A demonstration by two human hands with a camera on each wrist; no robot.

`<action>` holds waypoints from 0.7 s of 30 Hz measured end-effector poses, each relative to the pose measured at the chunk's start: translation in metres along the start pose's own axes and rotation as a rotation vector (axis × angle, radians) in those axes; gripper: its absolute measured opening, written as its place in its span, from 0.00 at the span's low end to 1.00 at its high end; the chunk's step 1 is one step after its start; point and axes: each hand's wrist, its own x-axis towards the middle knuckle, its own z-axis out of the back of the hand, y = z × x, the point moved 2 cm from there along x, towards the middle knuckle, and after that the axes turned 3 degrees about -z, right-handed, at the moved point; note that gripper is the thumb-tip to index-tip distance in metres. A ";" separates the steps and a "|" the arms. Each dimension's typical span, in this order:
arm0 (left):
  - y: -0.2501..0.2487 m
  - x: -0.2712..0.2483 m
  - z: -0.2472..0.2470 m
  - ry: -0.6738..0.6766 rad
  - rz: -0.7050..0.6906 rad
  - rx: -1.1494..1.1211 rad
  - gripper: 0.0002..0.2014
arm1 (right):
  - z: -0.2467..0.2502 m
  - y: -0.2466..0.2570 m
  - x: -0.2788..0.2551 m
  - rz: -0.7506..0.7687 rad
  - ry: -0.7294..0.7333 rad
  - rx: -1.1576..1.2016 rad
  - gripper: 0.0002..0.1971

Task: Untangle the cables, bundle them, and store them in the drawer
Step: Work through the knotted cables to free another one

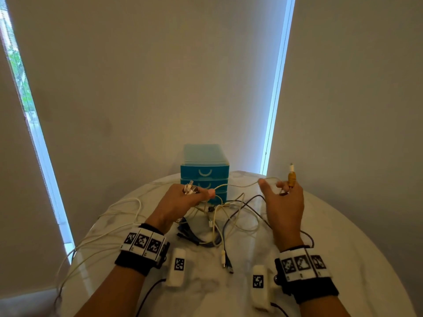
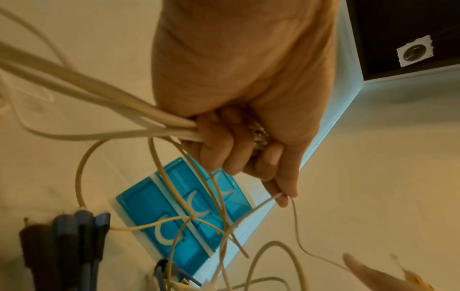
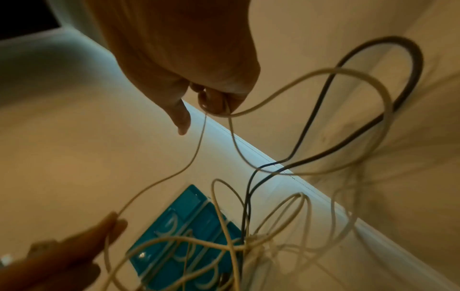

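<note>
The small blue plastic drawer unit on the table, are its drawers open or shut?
Shut: all three fronts of the blue plastic drawer unit sit flush, none pulled out.

Two hands work a tangle of cables in front of a blue drawer unit on a round white counter [image 1: 320,225].

The left hand [image 1: 183,202] has its grip closed around several white cable ends, thumb and forefinger pinching a thin white cable [image 1: 240,185] that runs across to the right hand [image 1: 283,202]; a yellow plug [image 1: 291,177] stands up between that hand's fingers. White and dark cables [image 1: 219,223] lie knotted between the wrists. The blue drawer unit [image 1: 204,172] shows 3 closed drawers. Both wrists wear black bands with square-patterned markers.
</note>
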 end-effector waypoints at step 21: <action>-0.010 -0.006 -0.014 0.086 -0.009 -0.278 0.16 | -0.059 -0.037 -0.047 0.160 0.496 -0.092 0.05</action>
